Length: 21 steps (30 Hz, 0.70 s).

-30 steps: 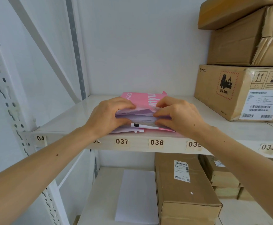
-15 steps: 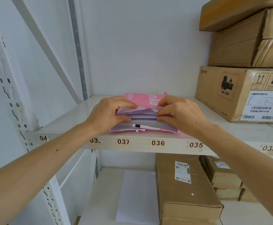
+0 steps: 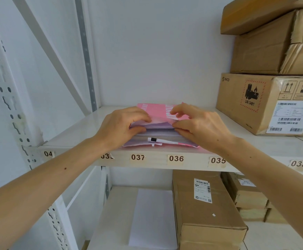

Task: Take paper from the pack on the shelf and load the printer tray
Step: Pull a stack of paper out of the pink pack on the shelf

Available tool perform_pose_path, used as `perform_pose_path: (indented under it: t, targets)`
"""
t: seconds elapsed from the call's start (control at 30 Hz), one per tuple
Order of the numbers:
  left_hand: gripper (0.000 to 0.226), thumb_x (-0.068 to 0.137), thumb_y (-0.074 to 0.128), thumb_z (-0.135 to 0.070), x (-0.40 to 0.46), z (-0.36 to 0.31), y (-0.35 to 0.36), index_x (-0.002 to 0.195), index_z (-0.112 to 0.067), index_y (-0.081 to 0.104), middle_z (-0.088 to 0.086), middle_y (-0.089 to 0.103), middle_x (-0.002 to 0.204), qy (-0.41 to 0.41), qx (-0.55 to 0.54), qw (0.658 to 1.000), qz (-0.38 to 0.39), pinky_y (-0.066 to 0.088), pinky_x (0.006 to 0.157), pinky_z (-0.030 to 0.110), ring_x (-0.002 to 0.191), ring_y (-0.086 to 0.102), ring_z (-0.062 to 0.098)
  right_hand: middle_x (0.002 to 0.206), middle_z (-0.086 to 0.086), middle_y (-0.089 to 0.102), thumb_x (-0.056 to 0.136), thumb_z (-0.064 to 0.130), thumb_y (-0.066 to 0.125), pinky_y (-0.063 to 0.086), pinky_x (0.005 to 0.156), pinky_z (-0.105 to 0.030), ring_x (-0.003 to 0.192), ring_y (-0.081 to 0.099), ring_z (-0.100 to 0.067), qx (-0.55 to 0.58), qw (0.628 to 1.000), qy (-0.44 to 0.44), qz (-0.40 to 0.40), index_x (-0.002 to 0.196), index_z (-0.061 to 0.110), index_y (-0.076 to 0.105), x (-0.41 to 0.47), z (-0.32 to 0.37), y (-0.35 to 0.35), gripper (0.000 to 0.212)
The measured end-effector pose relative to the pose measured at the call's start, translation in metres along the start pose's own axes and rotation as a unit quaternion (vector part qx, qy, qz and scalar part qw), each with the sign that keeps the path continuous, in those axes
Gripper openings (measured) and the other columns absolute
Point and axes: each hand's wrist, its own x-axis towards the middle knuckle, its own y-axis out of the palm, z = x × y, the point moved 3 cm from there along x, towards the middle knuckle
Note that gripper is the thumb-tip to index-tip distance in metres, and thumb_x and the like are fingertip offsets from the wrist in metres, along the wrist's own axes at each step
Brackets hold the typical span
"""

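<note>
— Looking at the shelf [image 3: 71, 136], where does the pack sit?

— The pink paper pack [image 3: 158, 110] lies flat near the front edge, above the labels 037 [image 3: 137, 157] and 036 [image 3: 176, 158]. Its near end is open, and the white sheets [image 3: 158, 134] show in a stack inside.

— And the hands?

— Both are at that open end. The left hand [image 3: 118, 129] has its fingers curled over the torn wrapper on top while the thumb tucks under a lifted bundle of sheets, so it grips paper. The right hand [image 3: 199, 125] does much the same from the other side: index and thumb pinch the pink wrapper flap, lower fingers press against the stack's edge.

— Anything else on the pack?

— A white strip with a black mark [image 3: 162, 140] lies across the lower front of the stack.

— What surrounds it?

— Brown cardboard boxes [image 3: 266, 103] are piled on the same shelf to the right, well apart from the pack; the lowest reads PICO and UN 3481. On the lower shelf [image 3: 114, 213] lie a loose white sheet [image 3: 152, 219] and a long box [image 3: 204, 213] just beside it.
</note>
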Motion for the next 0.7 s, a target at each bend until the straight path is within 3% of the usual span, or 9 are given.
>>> perform_pose_path:
  t: [0.1, 0.3, 0.5, 0.7]
  targets:
    - [0.021, 0.081, 0.072, -0.024, 0.000, 0.001, 0.000, 0.101, -0.029, 0.067, -0.011, 0.070, 0.106, 0.006, -0.001, 1.000, 0.006, 0.056, 0.077, 0.044, 0.099, 0.067, 0.015, 0.107, -0.011, 0.070, 0.078, 0.007, 0.073, 0.050, 0.043, -0.031, 0.083, 0.069, -0.030, -0.042, 0.999, -0.033, 0.001, 0.073, 0.009, 0.074, 0.000, 0.003, 0.001, 0.005]
    - [0.014, 0.083, 0.071, -0.026, 0.000, -0.002, -0.003, 0.095, -0.030, 0.063, -0.011, 0.070, 0.104, 0.031, 0.020, 0.999, 0.006, 0.056, 0.071, 0.042, 0.096, 0.067, 0.015, 0.105, -0.010, 0.072, 0.070, 0.000, 0.075, 0.033, 0.048, -0.024, 0.076, 0.067, -0.030, -0.095, 0.992, -0.081, -0.006, 0.068, 0.009, 0.070, 0.002, 0.006, 0.003, 0.011]
    - [0.005, 0.088, 0.065, -0.024, -0.002, -0.011, -0.011, 0.084, -0.021, 0.067, -0.009, 0.070, 0.099, 0.109, 0.139, 0.984, -0.017, 0.051, 0.048, 0.036, 0.084, 0.067, 0.015, 0.098, -0.009, 0.073, 0.069, -0.003, 0.075, 0.042, 0.041, -0.025, 0.069, 0.067, -0.028, -0.111, 0.991, -0.073, -0.029, 0.060, 0.007, 0.066, 0.003, 0.003, 0.007, 0.016]
    - [0.018, 0.090, 0.058, -0.033, -0.007, -0.012, -0.015, 0.087, -0.022, 0.072, -0.009, 0.070, 0.104, 0.119, 0.150, 0.982, -0.008, 0.049, 0.044, 0.033, 0.082, 0.068, 0.014, 0.094, -0.008, 0.071, 0.071, -0.008, 0.066, 0.046, 0.044, -0.036, 0.062, 0.062, -0.027, -0.106, 0.989, -0.082, -0.069, 0.064, 0.005, 0.061, 0.000, 0.006, 0.013, 0.016]
